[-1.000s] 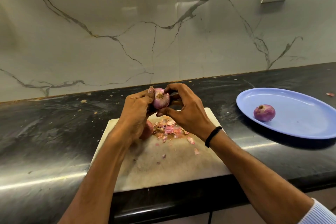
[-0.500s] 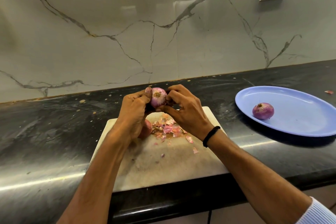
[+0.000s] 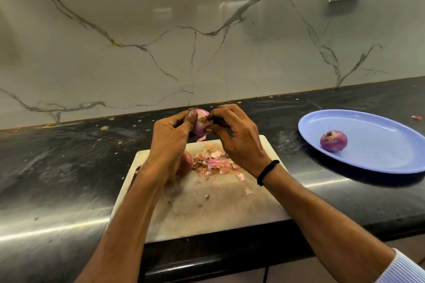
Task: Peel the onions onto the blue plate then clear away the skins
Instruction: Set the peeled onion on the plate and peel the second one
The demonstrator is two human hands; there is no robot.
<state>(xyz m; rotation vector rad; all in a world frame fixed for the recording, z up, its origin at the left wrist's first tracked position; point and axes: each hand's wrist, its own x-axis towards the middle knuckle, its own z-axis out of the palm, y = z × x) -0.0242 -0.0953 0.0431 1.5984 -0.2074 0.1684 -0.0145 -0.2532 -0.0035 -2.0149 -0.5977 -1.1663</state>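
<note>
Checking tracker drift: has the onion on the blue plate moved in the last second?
No. The onion lies in the same spot near the left rim of the plate as a second ago.

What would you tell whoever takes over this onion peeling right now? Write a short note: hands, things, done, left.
Left hand grips the held onion; right hand pinches its skin, above the board.
Plate onion lies on the plate; a third onion, half hidden, sits on the board by the skins.
Done: one onion plated.
Left: finish this one, peel the third, clear skins.
</note>
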